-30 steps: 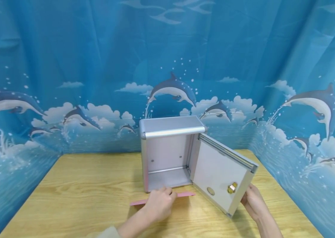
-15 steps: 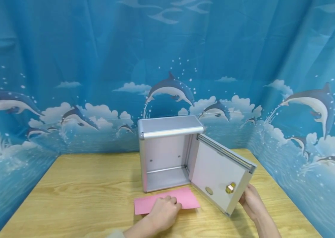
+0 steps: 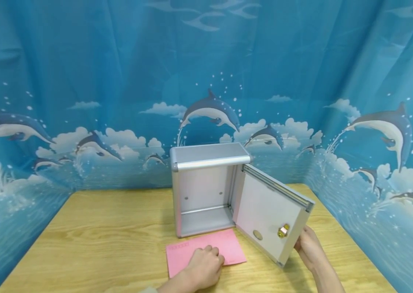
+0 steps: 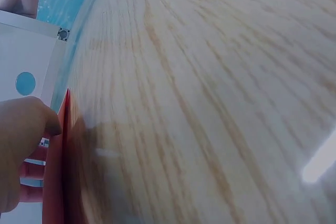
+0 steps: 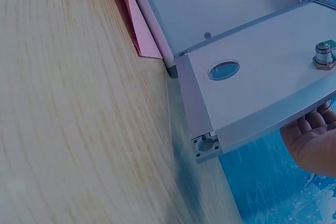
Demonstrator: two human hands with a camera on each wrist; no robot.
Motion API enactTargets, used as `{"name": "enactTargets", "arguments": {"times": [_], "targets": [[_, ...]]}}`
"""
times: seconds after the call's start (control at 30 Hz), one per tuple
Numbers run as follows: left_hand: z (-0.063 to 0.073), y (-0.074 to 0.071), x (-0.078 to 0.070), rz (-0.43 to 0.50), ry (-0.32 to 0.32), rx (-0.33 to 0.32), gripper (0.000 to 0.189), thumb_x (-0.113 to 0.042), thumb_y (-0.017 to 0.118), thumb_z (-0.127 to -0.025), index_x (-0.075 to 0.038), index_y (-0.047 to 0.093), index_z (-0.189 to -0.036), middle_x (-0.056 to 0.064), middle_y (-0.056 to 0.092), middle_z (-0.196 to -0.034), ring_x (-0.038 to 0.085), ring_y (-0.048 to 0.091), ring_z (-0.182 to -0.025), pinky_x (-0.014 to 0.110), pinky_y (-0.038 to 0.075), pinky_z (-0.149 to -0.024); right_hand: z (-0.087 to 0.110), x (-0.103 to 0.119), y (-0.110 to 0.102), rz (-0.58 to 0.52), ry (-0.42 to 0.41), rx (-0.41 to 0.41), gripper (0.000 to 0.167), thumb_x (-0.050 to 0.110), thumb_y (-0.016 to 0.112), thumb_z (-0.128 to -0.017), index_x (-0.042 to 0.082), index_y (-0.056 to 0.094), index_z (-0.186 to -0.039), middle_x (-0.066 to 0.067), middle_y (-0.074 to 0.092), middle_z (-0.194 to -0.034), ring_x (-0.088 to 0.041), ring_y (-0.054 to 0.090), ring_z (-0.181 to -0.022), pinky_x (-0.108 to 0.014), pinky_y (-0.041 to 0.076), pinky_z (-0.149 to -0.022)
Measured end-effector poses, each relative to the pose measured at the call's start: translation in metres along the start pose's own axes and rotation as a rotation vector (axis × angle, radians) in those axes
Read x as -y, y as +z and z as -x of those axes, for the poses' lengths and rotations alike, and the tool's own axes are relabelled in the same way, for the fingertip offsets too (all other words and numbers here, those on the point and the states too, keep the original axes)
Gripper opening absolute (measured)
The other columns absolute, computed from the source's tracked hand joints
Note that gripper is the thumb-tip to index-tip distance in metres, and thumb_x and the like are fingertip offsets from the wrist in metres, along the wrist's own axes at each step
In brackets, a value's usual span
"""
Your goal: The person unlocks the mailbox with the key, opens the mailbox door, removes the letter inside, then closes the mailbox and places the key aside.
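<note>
My left hand (image 3: 203, 266) pinches a pink envelope (image 3: 181, 253) by its near edge, just in front of a silver metal letterbox (image 3: 211, 154). In the left wrist view the thumb lies on one side of the envelope (image 4: 54, 182) and the fingers on the other. The letterbox door (image 3: 265, 203) stands open to the right. My right hand (image 3: 310, 245) holds the door near its free edge, fingers curled at its outer face and partly hidden. A brass-coloured cam lock (image 3: 283, 231) and a small oval window (image 3: 258, 235) show on the door's inner face.
The wooden table (image 3: 100, 236) carries the letterbox. A blue curtain (image 3: 118, 81) printed with dolphins hangs behind and along both sides. The letterbox's lower back wall shows screw holes (image 5: 207, 35).
The pink envelope has turned from edge-on to nearly flat, its broad face now showing. My left hand has moved slightly right and nearer. The door and right hand have barely moved.
</note>
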State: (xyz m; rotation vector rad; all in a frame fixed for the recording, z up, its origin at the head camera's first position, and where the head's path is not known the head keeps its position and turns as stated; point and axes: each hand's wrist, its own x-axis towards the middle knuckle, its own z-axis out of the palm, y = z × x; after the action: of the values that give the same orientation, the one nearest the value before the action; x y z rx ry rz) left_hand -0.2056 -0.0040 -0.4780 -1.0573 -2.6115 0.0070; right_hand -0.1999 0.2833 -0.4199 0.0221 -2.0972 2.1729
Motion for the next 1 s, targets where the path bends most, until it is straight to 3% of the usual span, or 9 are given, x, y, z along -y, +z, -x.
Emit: {"name": "enactTargets", "arguments": {"times": [0.23,0.5,0.67,0.83,1.0], "targets": [[0.0,0.002,0.0,-0.012,0.012,-0.009,0.006,-0.027,0.067,-0.076,-0.022,0.068,-0.077,-0.007,0.048,-0.067,0.009,0.047,-0.062,0.022,0.032,-0.047,0.001,0.0,0.0,0.009,0.0,-0.004,0.025,0.024,0.04,-0.1,0.032,0.063,-0.094,0.01,0.062,-0.087,-0.006,0.058,-0.077,-0.024,0.045,-0.069],[0.002,0.004,0.004,0.039,0.033,-0.004,0.008,-0.028,0.066,-0.08,-0.021,0.067,-0.077,-0.008,0.049,-0.069,0.008,0.046,-0.064,0.021,0.032,-0.049,0.002,-0.002,-0.003,0.017,-0.002,-0.004,0.024,0.025,0.04,-0.1,0.031,0.062,-0.094,0.009,0.061,-0.087,-0.006,0.058,-0.078,-0.025,0.045,-0.069],[0.003,0.005,0.009,0.073,0.072,-0.082,0.007,-0.027,0.067,-0.077,-0.021,0.065,-0.074,-0.009,0.049,-0.068,0.007,0.046,-0.061,0.019,0.029,-0.048,0.0,-0.007,-0.007,-0.016,-0.001,0.026,0.025,0.023,0.039,-0.101,0.031,0.063,-0.095,0.01,0.063,-0.087,-0.005,0.059,-0.078,-0.024,0.046,-0.069],[0.005,0.004,0.016,0.086,0.106,-0.209,0.008,-0.028,0.068,-0.076,-0.02,0.066,-0.074,-0.011,0.053,-0.067,0.005,0.048,-0.06,0.016,0.028,-0.049,0.002,-0.005,-0.004,-0.048,-0.026,0.021,0.031,0.019,0.037,-0.101,0.031,0.065,-0.094,0.009,0.064,-0.087,-0.006,0.06,-0.076,-0.024,0.046,-0.068],[0.008,-0.003,0.025,0.133,0.086,-0.267,0.011,-0.028,0.07,-0.077,-0.017,0.068,-0.08,-0.009,0.059,-0.073,0.007,0.054,-0.068,0.021,0.041,-0.059,0.002,-0.005,-0.004,-0.085,-0.037,0.035,0.031,0.017,0.037,-0.101,0.029,0.065,-0.094,0.009,0.064,-0.086,-0.006,0.06,-0.076,-0.023,0.046,-0.068]]}}
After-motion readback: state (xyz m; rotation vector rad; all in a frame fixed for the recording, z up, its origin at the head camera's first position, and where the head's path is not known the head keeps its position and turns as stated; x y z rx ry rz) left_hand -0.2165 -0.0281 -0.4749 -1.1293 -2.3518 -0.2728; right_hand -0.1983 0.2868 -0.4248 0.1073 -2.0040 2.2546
